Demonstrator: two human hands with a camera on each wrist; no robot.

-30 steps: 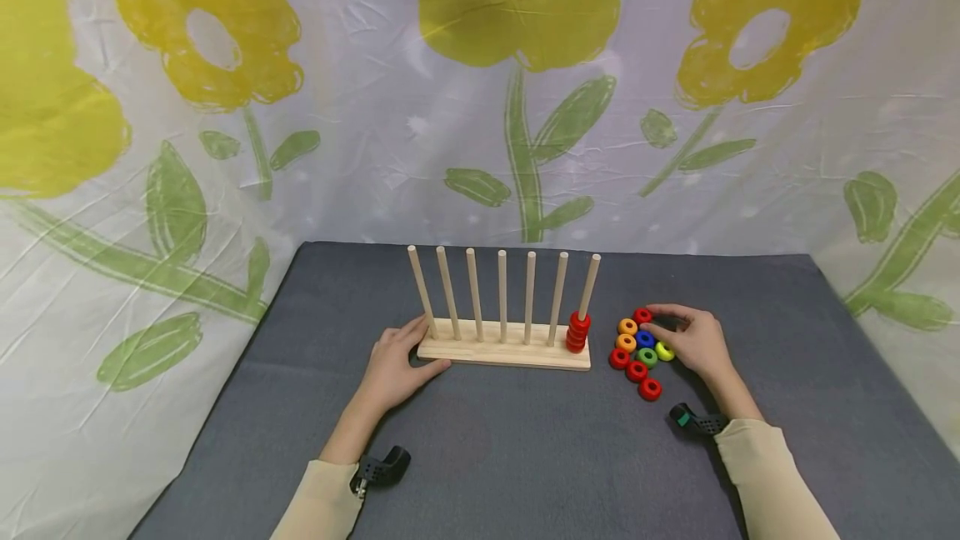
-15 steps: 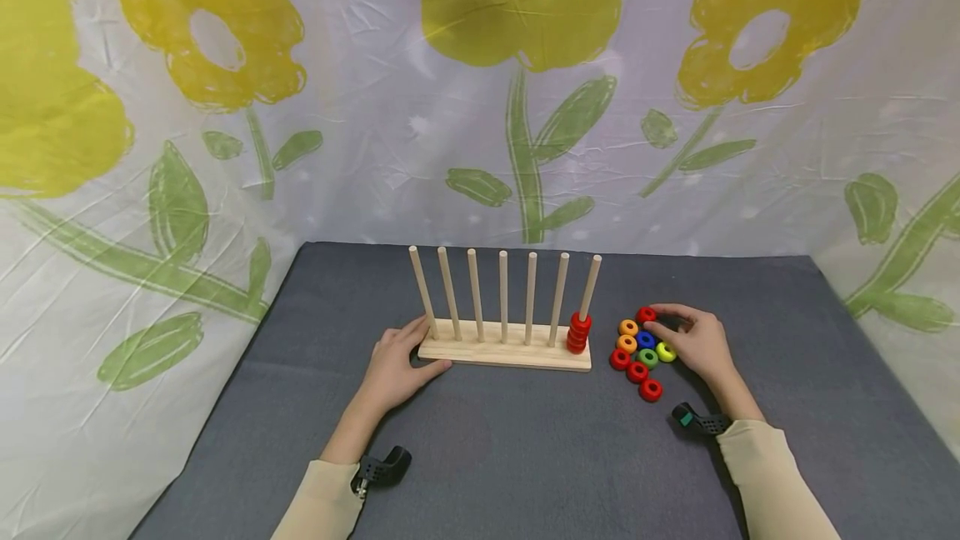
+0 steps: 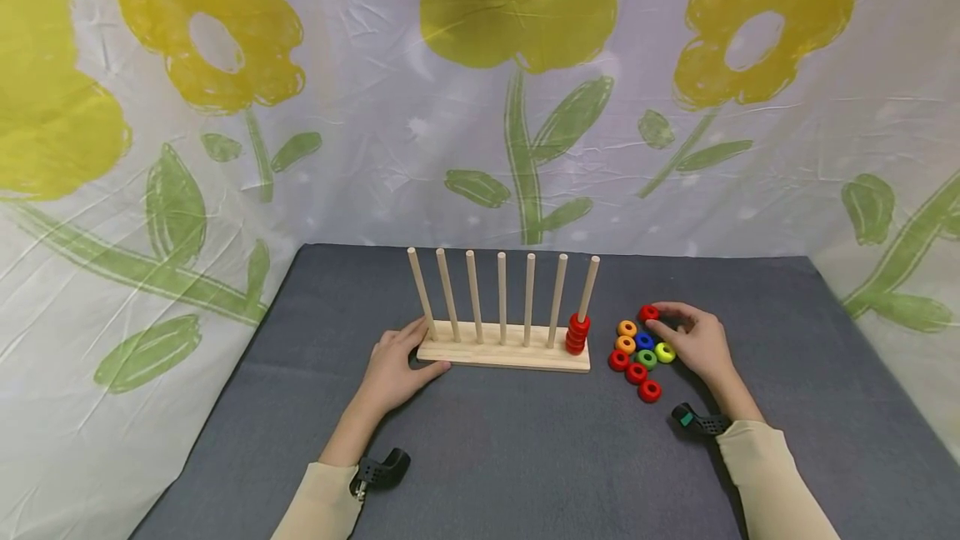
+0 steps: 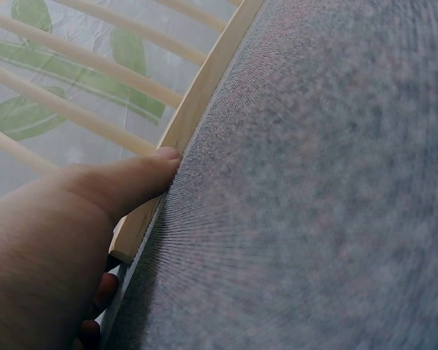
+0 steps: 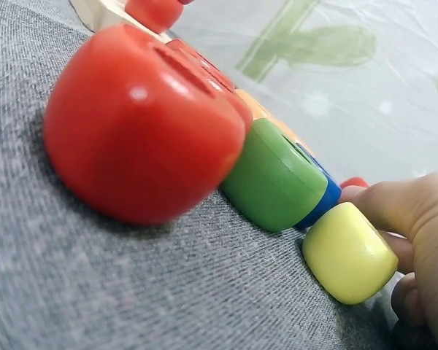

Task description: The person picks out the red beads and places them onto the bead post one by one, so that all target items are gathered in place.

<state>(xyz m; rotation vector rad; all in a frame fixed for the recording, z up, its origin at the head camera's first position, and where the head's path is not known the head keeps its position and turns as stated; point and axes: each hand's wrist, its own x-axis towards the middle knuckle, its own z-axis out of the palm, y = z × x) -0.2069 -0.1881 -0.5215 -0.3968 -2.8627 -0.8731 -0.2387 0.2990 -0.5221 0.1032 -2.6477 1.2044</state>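
The right hand [image 3: 696,340] pinches a red ring [image 3: 647,313] between thumb and index fingertips; whether it is off the grey-covered desk [image 3: 495,457] is hard to tell. Just left of that thumb lies a blue ring [image 3: 643,343]; below it, a yellow ring [image 3: 664,354]. A green ring [image 5: 270,175] sits beside the blue, nearer the body than the pinching fingertips; 2 orange rings [image 3: 626,346] lie left of them, and 3 more red rings [image 3: 635,377] trail toward the body. Farther left of these fingers, stacked red rings [image 3: 577,335] sit on the rightmost of 7 pegs of a wooden rack [image 3: 495,352]. The left hand [image 3: 393,365] grips the rack's left end, its thumb on the front edge, its other fingers reaching behind.
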